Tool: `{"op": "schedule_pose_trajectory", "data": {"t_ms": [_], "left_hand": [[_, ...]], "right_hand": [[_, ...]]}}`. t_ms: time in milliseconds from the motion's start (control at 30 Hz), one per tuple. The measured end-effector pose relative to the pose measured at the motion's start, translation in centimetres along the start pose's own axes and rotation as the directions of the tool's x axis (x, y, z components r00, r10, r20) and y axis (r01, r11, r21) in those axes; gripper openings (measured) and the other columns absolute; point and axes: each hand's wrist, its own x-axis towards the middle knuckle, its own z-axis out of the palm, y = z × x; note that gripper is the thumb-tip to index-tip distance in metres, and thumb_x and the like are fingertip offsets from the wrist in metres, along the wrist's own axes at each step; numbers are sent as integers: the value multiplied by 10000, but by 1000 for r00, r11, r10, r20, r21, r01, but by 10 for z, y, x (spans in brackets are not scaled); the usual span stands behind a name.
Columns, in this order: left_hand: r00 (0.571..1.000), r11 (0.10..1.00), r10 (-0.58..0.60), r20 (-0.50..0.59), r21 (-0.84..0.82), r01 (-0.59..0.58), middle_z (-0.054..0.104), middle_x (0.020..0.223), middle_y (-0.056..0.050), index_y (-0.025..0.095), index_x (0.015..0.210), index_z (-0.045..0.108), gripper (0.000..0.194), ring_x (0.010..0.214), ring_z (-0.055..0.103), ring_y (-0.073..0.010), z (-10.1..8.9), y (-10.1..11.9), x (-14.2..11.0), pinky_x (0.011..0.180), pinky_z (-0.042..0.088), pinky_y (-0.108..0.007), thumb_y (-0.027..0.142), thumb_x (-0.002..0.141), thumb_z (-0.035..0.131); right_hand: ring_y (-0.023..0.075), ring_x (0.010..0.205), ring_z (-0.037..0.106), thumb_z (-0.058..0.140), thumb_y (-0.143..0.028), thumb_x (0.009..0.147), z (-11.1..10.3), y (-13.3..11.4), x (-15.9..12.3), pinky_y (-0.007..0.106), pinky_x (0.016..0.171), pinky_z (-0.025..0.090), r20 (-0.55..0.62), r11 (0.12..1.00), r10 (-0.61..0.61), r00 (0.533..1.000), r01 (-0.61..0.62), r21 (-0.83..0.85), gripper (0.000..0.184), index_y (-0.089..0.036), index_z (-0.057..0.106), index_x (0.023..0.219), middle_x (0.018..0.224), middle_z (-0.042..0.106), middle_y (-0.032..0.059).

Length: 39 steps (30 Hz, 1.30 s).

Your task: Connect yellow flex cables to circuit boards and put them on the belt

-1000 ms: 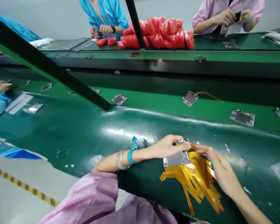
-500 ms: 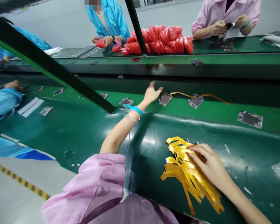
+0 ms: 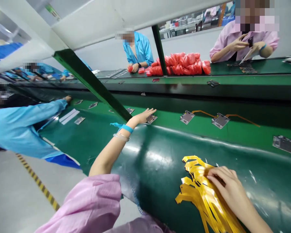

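Note:
My left hand (image 3: 143, 117) reaches out to the belt with its fingers stretched, over a circuit board (image 3: 152, 119) that it partly covers. Whether the fingers touch that board I cannot tell. On the green mat lies a fanned pile of yellow flex cables (image 3: 196, 191). My right hand (image 3: 229, 184) rests at the pile's right side, thumb and forefinger pinched at the upper cables. Right of my left hand are two more circuit boards, a nearer one (image 3: 187, 117) and another (image 3: 220, 120), each with an orange flex strip running off to the right.
A larger board (image 3: 286, 145) lies at the belt's right end. A slanting green post (image 3: 94, 84) stands left of my left hand. A co-worker's blue sleeve (image 3: 26, 119) reaches to the belt at left. Red pouches (image 3: 184, 63) are heaped across the line, where two people work.
My view has swung left and up. My left hand has moved left along the belt, onto a circuit board. The right hand stays at the flex cables, its fingertips drawn closer together.

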Motion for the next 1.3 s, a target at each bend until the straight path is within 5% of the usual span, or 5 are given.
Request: {"op": "schedule_pose_trajectory", "data": {"t_ms": [233, 367, 533, 700, 1300], "left_hand": [[998, 998, 58, 29, 26, -59, 709, 1215, -117, 190, 904, 626, 344, 1339, 497, -331, -18, 25, 1, 1063, 391, -364, 40, 613, 731], [993, 992, 120, -17, -42, -120, 738, 945, -59, 200, 917, 575, 217, 1007, 663, -263, -19, 75, -9, 890, 464, -309, 235, 785, 744], [949, 854, 316, -21, -430, -294, 723, 908, -7, 209, 1075, 527, 268, 778, 667, -168, 47, 187, -82, 695, 480, -242, 440, 960, 602], [861, 749, 502, 80, -537, -387, 637, 772, 39, 216, 929, 522, 187, 650, 567, -123, 94, 253, -152, 599, 391, -227, 359, 928, 641], [866, 721, 482, 135, -622, -304, 668, 892, 0, 231, 1041, 547, 177, 781, 620, -175, 95, 264, -160, 702, 455, -281, 303, 919, 654]], "right_hand": [[279, 1049, 653, 586, -473, 996, -8, 0, -6, 402, 934, 448, -241, 970, 180, 954, -132, 205, 202, -271, 596, 999, 1061, 729, 73], [196, 785, 648, 567, -452, 1017, -4, -7, -7, 316, 770, 500, -320, 880, 269, 908, -97, 465, 220, -285, 477, 1128, 800, 620, -21], [140, 566, 394, 682, -471, 932, 2, -21, -9, 269, 620, 410, -286, 889, 345, 894, -213, 406, 303, -233, 617, 1109, 651, 269, -102], [145, 569, 381, 685, -522, 907, -2, -29, -11, 278, 598, 367, -304, 903, 344, 889, -225, 365, 318, -209, 680, 968, 623, 292, -90], [134, 505, 384, 603, -448, 966, -6, -35, -16, 273, 553, 378, -338, 968, 228, 913, -175, 181, 241, -228, 681, 905, 586, 337, -82]]}}
